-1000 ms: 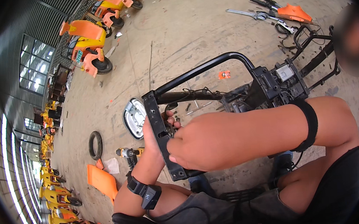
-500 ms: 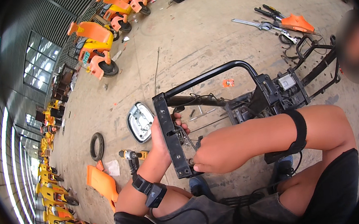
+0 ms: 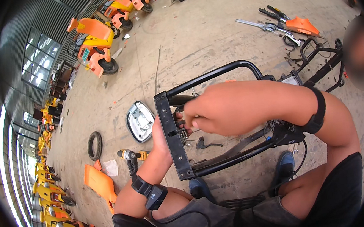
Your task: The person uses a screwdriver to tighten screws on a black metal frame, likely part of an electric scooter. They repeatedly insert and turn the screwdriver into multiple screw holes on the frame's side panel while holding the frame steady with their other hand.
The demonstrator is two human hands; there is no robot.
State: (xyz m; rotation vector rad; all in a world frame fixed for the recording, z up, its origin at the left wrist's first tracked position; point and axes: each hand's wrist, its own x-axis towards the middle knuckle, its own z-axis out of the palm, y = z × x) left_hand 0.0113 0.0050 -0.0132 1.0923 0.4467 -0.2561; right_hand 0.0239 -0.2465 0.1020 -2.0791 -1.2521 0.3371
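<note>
A black metal frame of flat perforated bar and round tubing stands in the middle of the scene over the concrete floor, just above the person's knees. The left hand lies behind the flat bar, mostly hidden, so its grip cannot be told. The right hand pinches its fingertips together at the bar's holes; what they pinch is too small to see. Left of the frame lie a glossy silver oval cover, a rubber tyre and a flat orange panel.
</note>
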